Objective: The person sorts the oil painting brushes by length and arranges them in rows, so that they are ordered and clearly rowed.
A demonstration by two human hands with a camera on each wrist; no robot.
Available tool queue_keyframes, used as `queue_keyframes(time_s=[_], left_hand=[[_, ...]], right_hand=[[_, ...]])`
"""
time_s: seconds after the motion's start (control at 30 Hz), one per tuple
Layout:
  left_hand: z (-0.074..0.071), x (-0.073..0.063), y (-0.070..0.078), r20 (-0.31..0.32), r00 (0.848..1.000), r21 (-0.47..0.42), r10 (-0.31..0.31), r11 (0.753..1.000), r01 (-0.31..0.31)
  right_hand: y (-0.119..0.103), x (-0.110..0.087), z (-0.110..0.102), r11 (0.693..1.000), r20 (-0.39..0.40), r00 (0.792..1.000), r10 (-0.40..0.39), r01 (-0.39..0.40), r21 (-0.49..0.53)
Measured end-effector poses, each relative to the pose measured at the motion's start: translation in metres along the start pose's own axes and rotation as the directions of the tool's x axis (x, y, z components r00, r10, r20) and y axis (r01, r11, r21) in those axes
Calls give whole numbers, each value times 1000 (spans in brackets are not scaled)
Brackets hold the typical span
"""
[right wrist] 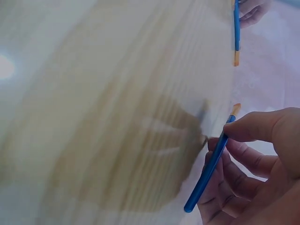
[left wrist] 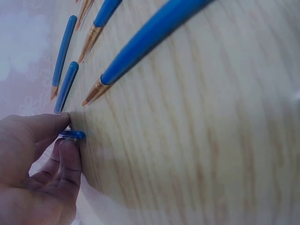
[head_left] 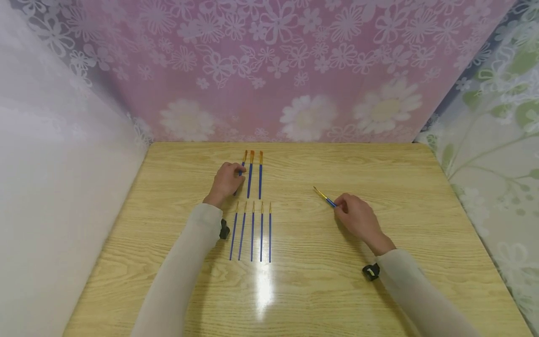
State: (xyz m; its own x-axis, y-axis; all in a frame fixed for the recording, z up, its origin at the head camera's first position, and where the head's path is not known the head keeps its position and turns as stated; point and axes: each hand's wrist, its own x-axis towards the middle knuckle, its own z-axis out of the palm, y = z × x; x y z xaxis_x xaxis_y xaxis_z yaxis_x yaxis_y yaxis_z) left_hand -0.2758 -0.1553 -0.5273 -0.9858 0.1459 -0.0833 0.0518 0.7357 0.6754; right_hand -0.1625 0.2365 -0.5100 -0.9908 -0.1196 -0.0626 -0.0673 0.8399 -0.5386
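Observation:
At the left end of the upper row, my left hand [head_left: 226, 181] pinches a paintbrush [head_left: 244, 159] with a blue handle and orange-brown bristles. In the left wrist view, the handle's blue end [left wrist: 72, 134] shows between thumb and fingers, near the tabletop. Two flat paintbrushes, one in the middle [head_left: 250, 181] and one at the right [head_left: 260, 181], lie beside it, bristles pointing away. My right hand [head_left: 358, 217] holds another blue paintbrush [right wrist: 206, 173] between thumb and fingers over the right half of the table. Its bristles point to the far left; in the head view the hand hides its handle end.
Below the upper row, several thin blue paintbrushes [head_left: 252, 234] lie side by side, tips away from me. All this is on a wood-grain table [head_left: 320, 290]. A pink flowered backdrop [head_left: 269, 93] rises behind its far edge, with pale walls at both sides.

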Motion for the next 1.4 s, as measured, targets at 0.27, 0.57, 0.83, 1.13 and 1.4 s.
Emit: queue_keyframes(time_s=[0.27, 0.57, 0.83, 1.13, 1.4], left_hand=[[1, 0, -1, 1, 1000, -2, 5, 1000, -5], [1, 0, 0, 1, 1000, -2, -4, 1000, 4], [0, -2, 1, -1, 1000, -9, -8, 1000, 8], [-1, -1, 0, 4, 1000, -9, -12, 1000, 12], [0, 0, -1, 3, 1000, -10, -13, 1000, 13]], right_hand=[[-22, 11, 6, 996, -15, 1000, -17, 18, 87], [-39, 33, 21, 975, -3, 1000, -25, 25, 219], [-60, 51, 31, 966, 12, 999, -36, 32, 258], [-83, 71, 44, 958, 86, 996, -32, 6, 287], [-97, 83, 49, 940, 144, 989, -20, -30, 339]])
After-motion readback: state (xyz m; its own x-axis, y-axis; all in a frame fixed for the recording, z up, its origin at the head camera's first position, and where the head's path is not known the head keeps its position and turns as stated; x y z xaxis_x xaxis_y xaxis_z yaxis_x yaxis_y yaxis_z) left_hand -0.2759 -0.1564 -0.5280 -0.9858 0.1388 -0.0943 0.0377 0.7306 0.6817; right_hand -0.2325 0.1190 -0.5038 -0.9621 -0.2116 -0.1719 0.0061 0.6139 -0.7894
